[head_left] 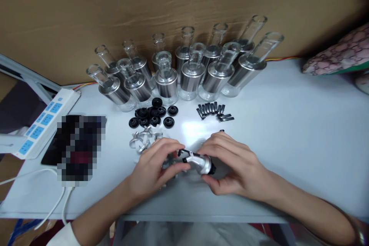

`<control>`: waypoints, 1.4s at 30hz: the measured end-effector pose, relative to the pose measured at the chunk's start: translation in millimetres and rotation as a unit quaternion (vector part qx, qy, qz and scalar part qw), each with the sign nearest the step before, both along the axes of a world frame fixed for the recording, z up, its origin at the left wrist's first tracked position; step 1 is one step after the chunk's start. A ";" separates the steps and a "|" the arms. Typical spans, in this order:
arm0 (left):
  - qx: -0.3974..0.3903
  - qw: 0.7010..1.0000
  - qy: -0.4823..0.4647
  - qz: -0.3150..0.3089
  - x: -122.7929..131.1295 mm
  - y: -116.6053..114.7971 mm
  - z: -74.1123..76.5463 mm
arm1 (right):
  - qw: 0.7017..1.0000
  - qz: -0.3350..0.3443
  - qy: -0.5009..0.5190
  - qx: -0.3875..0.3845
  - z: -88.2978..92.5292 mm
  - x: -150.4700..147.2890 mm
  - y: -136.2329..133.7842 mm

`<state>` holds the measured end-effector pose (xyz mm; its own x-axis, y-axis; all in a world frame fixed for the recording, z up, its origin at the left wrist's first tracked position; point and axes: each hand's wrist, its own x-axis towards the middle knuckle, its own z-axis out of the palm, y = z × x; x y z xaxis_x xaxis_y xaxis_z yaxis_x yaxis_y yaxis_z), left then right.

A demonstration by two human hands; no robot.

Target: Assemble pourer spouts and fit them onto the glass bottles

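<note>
Both my hands meet at the table's front middle around a small silver metal spout piece [199, 162] with a black ring at its right end. My right hand [230, 165] wraps its fingers round the wider end. My left hand [155, 167] pinches the narrow tip, where a small black part shows. Just beyond my left hand lie several silver metal clips [140, 140]. Farther back sit several black rubber rings [152, 115] and a row of small black tubes [215, 110].
Several glass bottles with silver sleeves [184, 73] stand along the back against a brown board. A white power strip [43, 123] and a blurred-out phone [76, 148] with white cables lie at the left. A patterned cloth [340, 54] sits at the far right.
</note>
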<state>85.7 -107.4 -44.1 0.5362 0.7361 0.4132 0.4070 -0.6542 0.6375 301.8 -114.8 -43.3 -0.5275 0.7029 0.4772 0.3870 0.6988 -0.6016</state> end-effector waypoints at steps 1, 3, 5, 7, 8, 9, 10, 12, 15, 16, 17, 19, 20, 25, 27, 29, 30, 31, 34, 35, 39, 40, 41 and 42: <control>-0.005 1.000 0.004 -0.005 -0.1 0.4 0.5 | 1.000 -0.001 -0.001 0.003 -0.7 -0.3 0.3; -0.012 1.000 0.009 -0.008 -0.4 0.7 0.4 | 1.000 -0.006 -0.008 -0.002 -2.9 -0.5 0.5; -0.012 1.000 0.011 0.000 -1.0 0.1 -0.8 | 1.000 -0.011 -0.010 -0.028 -5.6 -0.1 0.1; -0.003 1.000 0.013 0.010 -1.7 -0.8 -2.4 | 0.998 -0.008 -0.001 -0.063 -7.4 0.7 -1.1; 0.004 1.000 0.011 0.012 -2.1 -1.2 -3.1 | 0.997 -0.005 0.006 -0.076 -7.7 1.2 -1.8; 0.015 1.000 0.006 0.010 -2.6 -1.5 -3.5 | 0.996 -0.002 0.012 -0.085 -7.6 1.7 -2.6; 0.025 1.000 -0.003 0.005 -3.1 -1.7 -3.7 | 0.996 -0.001 0.013 -0.090 -7.1 2.0 -3.2; 0.043 0.999 -0.030 -0.012 -4.4 -1.8 -3.3 | 0.995 -0.003 0.003 -0.096 -5.8 2.1 -4.0; 0.054 0.997 -0.044 -0.025 -6.0 -1.5 -1.9 | 0.995 0.002 -0.030 -0.098 -4.6 1.1 -4.0; 0.053 0.998 -0.034 -0.022 -6.4 -1.3 -1.6 | 0.995 0.002 -0.040 -0.095 -4.8 0.7 -3.8; 0.052 0.998 -0.019 -0.015 -6.9 -1.1 -1.3 | 0.995 -0.001 -0.048 -0.090 -5.1 0.3 -3.4; 0.043 0.999 0.005 0.004 -7.6 -0.3 -1.2 | 0.995 -0.016 -0.060 -0.078 -6.1 -0.1 -2.7; 0.039 0.999 0.008 0.013 -8.0 0.2 -1.1 | 0.995 -0.027 -0.066 -0.071 -6.5 -0.2 -2.3; 0.058 0.998 0.026 0.023 -6.5 3.8 1.4 | 0.991 -0.072 -0.106 -0.029 -8.1 0.0 1.2; 0.065 0.995 0.077 0.004 -4.6 4.5 2.3 | 0.988 -0.091 -0.128 -0.011 -9.7 0.6 3.8; 0.066 0.988 0.136 -0.031 -2.8 4.6 2.0 | 0.984 -0.108 -0.141 -0.006 -12.4 2.1 7.3; 0.067 0.983 0.162 -0.048 -2.3 4.5 1.6 | 0.983 -0.113 -0.144 -0.009 -14.0 2.9 9.2; 0.067 0.978 0.185 -0.063 -2.0 4.3 0.9 | 0.982 -0.114 -0.147 -0.012 -15.8 3.8 11.1; 0.066 0.972 0.216 -0.072 -2.4 3.8 -1.0 | 0.980 -0.111 -0.165 -0.020 -20.2 4.6 16.5; 0.063 0.972 0.218 -0.067 -2.8 3.7 -1.3 | 0.978 -0.112 -0.175 -0.019 -21.1 3.9 17.9; 0.052 0.972 0.223 -0.048 -4.2 4.2 -1.4 | 0.970 -0.113 -0.217 0.000 -20.9 -4.3 22.4; 0.050 0.971 0.228 -0.048 -4.3 4.4 -1.1 | 0.968 -0.109 -0.226 0.008 -20.3 -7.2 23.7; 0.049 0.970 0.233 -0.050 -4.3 4.4 -0.7 | 0.967 -0.103 -0.234 0.016 -19.6 -10.0 25.1; 0.049 0.969 0.237 -0.052 -4.2 4.4 -0.2 | 0.966 -0.096 -0.240 0.022 -19.0 -12.5 26.6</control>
